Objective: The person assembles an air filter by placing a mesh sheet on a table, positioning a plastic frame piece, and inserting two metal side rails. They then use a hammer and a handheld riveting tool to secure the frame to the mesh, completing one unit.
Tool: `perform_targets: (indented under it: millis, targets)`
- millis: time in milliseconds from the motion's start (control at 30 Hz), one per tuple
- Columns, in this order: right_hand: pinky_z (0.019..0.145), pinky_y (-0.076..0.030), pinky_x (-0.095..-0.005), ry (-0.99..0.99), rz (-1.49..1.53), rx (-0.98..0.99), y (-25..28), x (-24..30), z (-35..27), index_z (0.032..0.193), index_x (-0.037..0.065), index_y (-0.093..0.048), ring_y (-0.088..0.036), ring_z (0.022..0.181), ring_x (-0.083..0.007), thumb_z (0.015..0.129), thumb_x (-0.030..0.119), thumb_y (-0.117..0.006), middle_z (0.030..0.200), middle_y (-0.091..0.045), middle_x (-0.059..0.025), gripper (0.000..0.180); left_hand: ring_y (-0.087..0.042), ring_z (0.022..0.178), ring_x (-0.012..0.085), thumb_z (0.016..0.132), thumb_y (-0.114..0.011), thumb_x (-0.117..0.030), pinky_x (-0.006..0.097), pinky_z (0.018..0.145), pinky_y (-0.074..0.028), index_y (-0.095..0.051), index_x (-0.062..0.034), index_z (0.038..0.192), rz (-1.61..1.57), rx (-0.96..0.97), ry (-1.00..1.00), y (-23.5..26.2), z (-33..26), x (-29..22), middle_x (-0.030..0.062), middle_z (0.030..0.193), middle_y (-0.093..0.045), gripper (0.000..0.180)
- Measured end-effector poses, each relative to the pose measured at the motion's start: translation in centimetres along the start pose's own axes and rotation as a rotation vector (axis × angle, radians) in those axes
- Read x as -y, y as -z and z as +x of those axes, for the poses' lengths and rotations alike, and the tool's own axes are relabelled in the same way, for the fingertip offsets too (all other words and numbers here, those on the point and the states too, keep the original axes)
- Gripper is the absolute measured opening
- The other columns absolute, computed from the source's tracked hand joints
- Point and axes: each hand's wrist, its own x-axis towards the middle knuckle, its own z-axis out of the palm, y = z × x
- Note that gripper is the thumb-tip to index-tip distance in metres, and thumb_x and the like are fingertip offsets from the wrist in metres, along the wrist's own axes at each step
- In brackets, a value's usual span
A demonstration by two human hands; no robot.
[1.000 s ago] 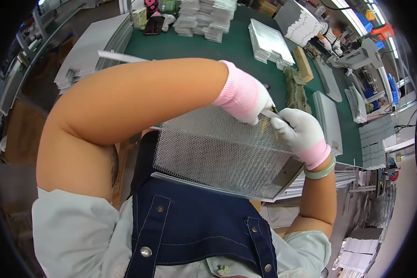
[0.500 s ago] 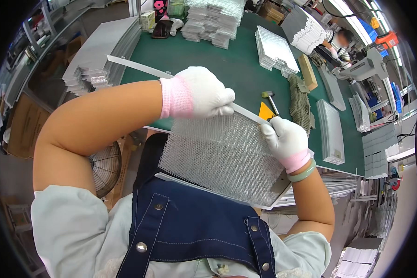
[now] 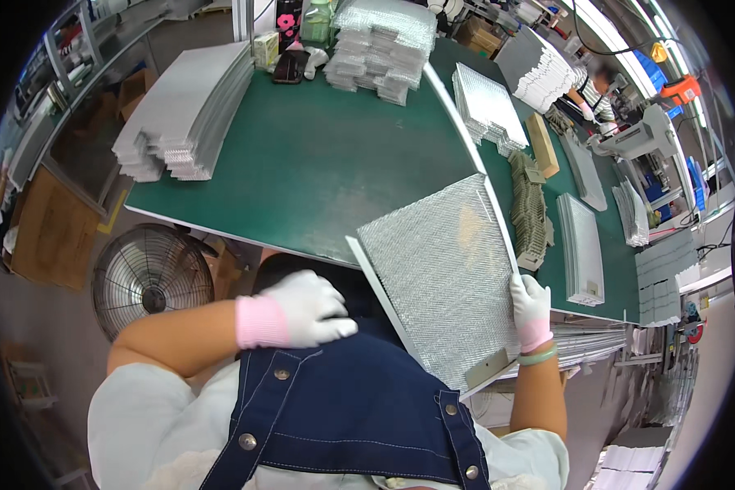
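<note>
My right hand (image 3: pixel 532 307), in a white glove with a pink cuff, is closed on the right edge of a silver mesh panel (image 3: pixel 433 269). A long thin metal strip (image 3: pixel 465 135) runs along that edge and sticks out far beyond the panel's top corner over the table. Other pale strips line the panel's left edge and its lower edge. The panel leans tilted between the table edge and my apron. My left hand (image 3: pixel 302 310), gloved alike, is in front of the apron, left of the panel and apart from it. Its fingers are loosely bent and apart, holding nothing.
Stacks of mesh sheets (image 3: pixel 380 49) and flat panels (image 3: pixel 192 90) stand on the green table (image 3: pixel 318 163). Right of the strip lie a wooden block (image 3: pixel 542 144), greenish brackets (image 3: pixel 528 212) and white panels (image 3: pixel 580 245). A floor fan (image 3: pixel 151 278) stands left. A co-worker (image 3: pixel 596 94) is at far right.
My left hand has let go of the strip and dropped down and left. The panel has turned so the strip points away from me. The mallet and yellow piece are now hidden.
</note>
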Motion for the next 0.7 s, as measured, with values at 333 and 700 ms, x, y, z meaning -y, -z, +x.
perform_targets:
  millis: [333, 700]
  targets:
    - [0.077, -0.049, -0.0324, 0.629, -0.005, -0.544, -2.8, 6.8, 1.0, 0.118, -0.008, -0.056, -0.057, 0.088, -0.022, 0.103, 0.012, -0.049, 0.097, -0.059, -0.016, 0.025, -0.065, 0.096, 0.0304, 0.098, -0.056, -0.029, 0.037, 0.087, -0.049, -0.042, 0.0038, 0.136, -0.383, -1.215, -0.203, 7.9, 7.0, -5.6, 0.0211, 0.101, -0.065, 0.052]
    - [0.092, -0.05, -0.0406, 0.693, 0.212, 0.481, -3.5, 14.9, -2.8, 0.119, -0.002, -0.064, -0.066, 0.101, -0.0338, 0.093, 0.024, -0.062, 0.105, -0.068, -0.02, 0.037, -0.065, 0.088, 0.0351, 0.098, -0.055, -0.04, 0.043, 0.079, -0.05, -0.062, -0.0036, 0.108, 0.215, -0.191, 0.139, 12.7, 4.8, 0.5, 0.0179, 0.09, -0.067, 0.038]
